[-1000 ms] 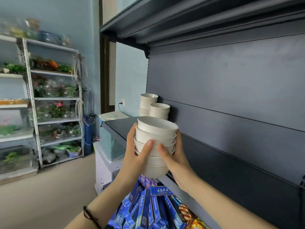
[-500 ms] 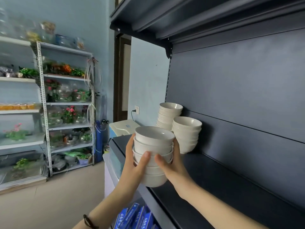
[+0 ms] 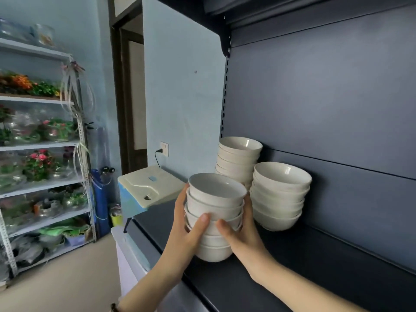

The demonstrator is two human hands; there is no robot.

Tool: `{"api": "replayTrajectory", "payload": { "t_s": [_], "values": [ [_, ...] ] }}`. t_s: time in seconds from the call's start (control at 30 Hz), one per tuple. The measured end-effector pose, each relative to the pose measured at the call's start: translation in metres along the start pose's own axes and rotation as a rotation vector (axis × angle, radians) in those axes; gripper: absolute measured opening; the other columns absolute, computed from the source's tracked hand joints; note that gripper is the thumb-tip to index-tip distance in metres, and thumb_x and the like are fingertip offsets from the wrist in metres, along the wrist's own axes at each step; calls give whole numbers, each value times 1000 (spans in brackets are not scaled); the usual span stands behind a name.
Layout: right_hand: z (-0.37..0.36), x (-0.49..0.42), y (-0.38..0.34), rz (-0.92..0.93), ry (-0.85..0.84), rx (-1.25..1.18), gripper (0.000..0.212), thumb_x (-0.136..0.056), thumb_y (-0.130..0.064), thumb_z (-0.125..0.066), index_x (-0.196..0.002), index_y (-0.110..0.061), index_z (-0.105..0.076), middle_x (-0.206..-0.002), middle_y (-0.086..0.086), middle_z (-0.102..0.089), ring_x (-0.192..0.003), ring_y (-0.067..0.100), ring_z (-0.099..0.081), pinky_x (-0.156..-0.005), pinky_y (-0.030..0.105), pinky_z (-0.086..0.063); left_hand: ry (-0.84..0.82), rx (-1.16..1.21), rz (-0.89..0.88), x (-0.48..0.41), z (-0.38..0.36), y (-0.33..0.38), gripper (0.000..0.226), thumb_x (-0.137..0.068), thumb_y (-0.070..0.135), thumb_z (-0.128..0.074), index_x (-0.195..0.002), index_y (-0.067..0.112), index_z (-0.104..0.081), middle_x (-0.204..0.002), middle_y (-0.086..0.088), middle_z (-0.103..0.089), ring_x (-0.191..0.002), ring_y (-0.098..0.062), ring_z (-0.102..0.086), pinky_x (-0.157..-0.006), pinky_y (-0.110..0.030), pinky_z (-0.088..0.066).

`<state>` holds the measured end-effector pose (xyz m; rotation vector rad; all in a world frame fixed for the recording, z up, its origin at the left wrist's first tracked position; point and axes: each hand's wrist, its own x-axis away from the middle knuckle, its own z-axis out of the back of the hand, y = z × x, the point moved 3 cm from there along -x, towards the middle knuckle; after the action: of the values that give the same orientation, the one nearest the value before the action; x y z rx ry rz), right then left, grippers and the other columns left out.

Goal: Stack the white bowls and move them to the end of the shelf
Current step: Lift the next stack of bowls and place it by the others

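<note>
A: Held item?
B: Glossy round white bowls (image 3: 215,212), nested, at the front edge of the matte dark shelf (image 3: 315,255). Contact with it unclear.
A: Hands?
B: Left hand (image 3: 184,235) and right hand (image 3: 244,235) curl around the sides, thumbs in front. Taller stack (image 3: 238,161) and shorter stack (image 3: 279,197) stand at the shelf's back.

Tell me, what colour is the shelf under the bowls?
Dark grey shelf, seen in the head view, under the white bowl stacks.

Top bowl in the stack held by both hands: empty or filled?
Empty, as far as shows: the top bowl sits mouth up on the stack, its visible inside bare white.
</note>
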<state>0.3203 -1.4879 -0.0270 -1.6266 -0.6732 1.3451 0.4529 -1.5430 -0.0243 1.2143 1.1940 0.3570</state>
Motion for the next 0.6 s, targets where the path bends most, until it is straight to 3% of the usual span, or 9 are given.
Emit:
{"api": "replayTrajectory", "payload": {
  "t_s": [0.1,0.2,0.33,0.6],
  "values": [
    [-14,-21,7,-19,35,15,107,-65,-53,-83,-148,-37,-18,-133,-34,-53,-127,-9,-49,-92,7,-44,-101,8,15,-29,21,-15,89,-71,55,-66,-147,40,-21,-143,32,-41,-131,13,-40,-96,-3,-37],
    [-27,-42,17,-34,109,55,112,-59,-65,-81,-148,-39,-18,-136,-32,-52,-129,-7,-47,-94,8,-43,-207,8,45,-61,41,-31,93,-73,54,-61,-151,37,-15,-146,32,-35,-130,17,-36,-96,-1,-35],
    [-36,-61,29,-18,228,91,99,-66,-46,-78,-147,-40,-21,-134,-32,-52,-125,-11,-49,-90,6,-44,-329,82,112,-91,56,-45,82,-83,53,-66,-146,46,-14,-139,39,-36,-119,27,-41,-86,3,-37],
    [-41,-77,37,-44,359,220,90,-79,-33,-73,-150,-36,-18,-136,-32,-50,-125,-12,-48,-91,5,-43,-457,181,105,-122,58,-61,75,-88,33,-59,-149,37,-15,-135,36,-41,-117,23,-46,-87,0,-40]
  ]
}}
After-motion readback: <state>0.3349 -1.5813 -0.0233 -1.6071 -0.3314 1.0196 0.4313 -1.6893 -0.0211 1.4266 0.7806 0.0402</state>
